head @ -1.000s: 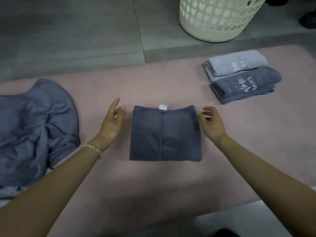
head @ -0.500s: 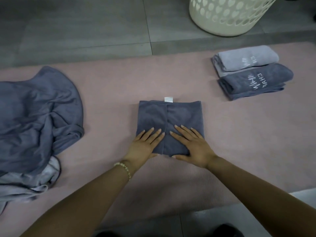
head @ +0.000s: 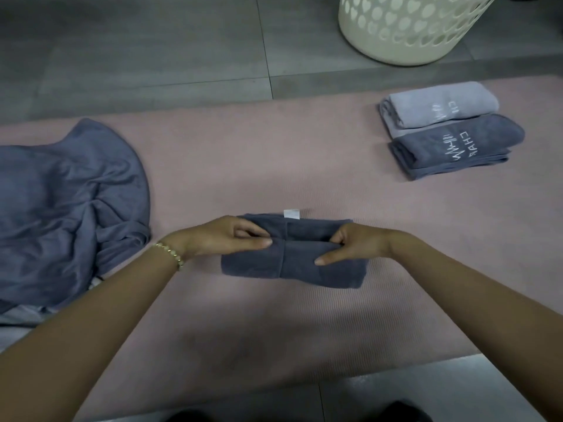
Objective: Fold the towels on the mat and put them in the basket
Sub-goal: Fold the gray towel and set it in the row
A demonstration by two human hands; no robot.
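Towel [head: 304,264], plush grey oblong on ribbed mat [head: 274,153], pinched by left hand [head: 219,239] and right hand [head: 356,242].

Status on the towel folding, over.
Left hand and right hand pinching the dark grey towel, mid-fold on the mat. Light grey folded towel and dark folded towel near the basket. Nothing obstructing.

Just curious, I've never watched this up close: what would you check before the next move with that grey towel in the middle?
1. Grip: left hand and right hand both pinch the dark towel at its fold: ok.
2. Fold edges aligned: the hands cover them: cannot tell.
3. Folded stack on the mat is tidy: ok.
4. Basket upright: ok; its inside: cannot tell.
5. All towels folded: crumpled pile at left: not ok.
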